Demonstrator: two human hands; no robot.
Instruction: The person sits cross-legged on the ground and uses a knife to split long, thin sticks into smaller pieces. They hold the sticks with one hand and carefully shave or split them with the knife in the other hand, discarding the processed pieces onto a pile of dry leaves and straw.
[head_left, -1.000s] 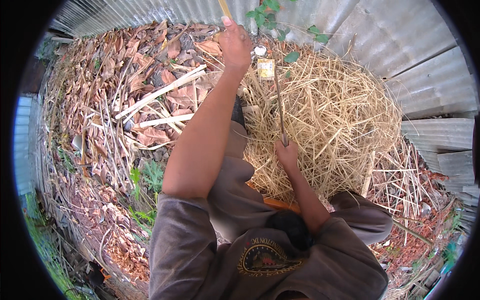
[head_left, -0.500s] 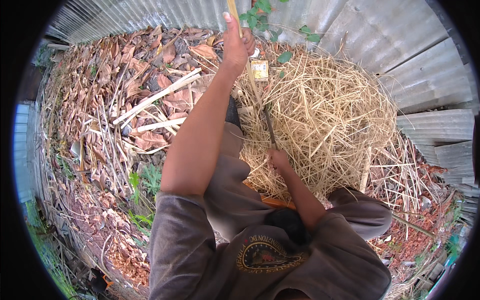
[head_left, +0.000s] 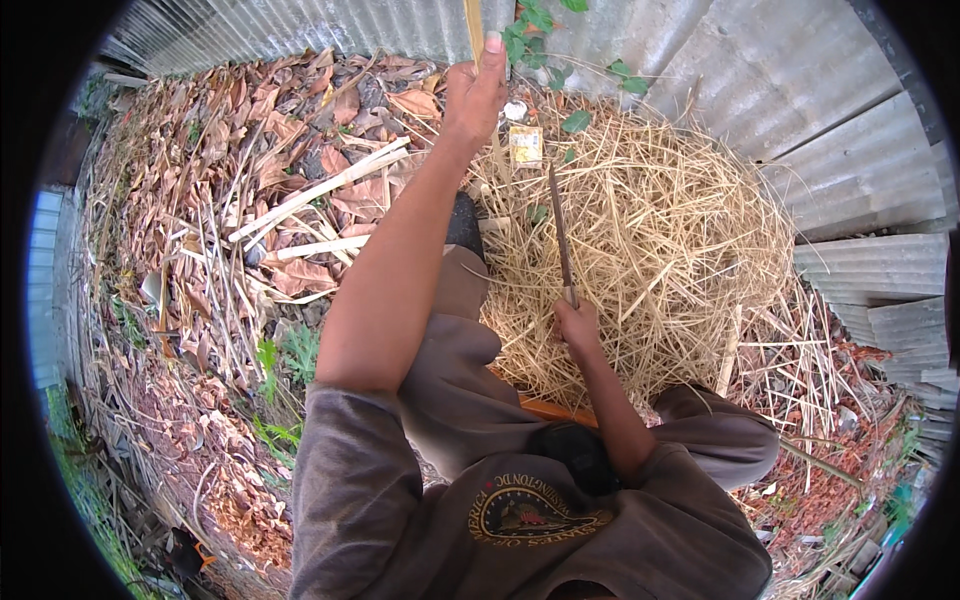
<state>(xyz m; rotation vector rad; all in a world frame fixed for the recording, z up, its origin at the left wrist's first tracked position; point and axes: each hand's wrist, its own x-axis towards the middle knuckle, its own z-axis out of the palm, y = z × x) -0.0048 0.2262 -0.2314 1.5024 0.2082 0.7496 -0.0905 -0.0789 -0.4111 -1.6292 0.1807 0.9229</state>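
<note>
My left hand [head_left: 472,103] is raised at the top, closed around a pale bamboo strip [head_left: 474,28] with its thumb pointing up. The strip runs up past the fist toward the metal fence; its lower part shows faintly below the hand. Lower and to the right, my right hand [head_left: 577,326] grips a long, narrow knife [head_left: 562,226]. Its dark blade points away from me, over the heap of straw-coloured shavings [head_left: 670,240], and stands apart from the strip. Most of the knife's handle is hidden in my fist.
Corrugated metal sheets [head_left: 840,160] wall off the far and right sides. Dry brown leaves [head_left: 260,120] and pale split sticks [head_left: 325,190] cover the ground at left. A small yellow-white packet [head_left: 525,145] and a green vine [head_left: 535,45] are beyond the heap.
The knife has come away from the strip and swung more upright, with its blade now bare. My right hand has shifted slightly right; my left hand still holds the strip up.
</note>
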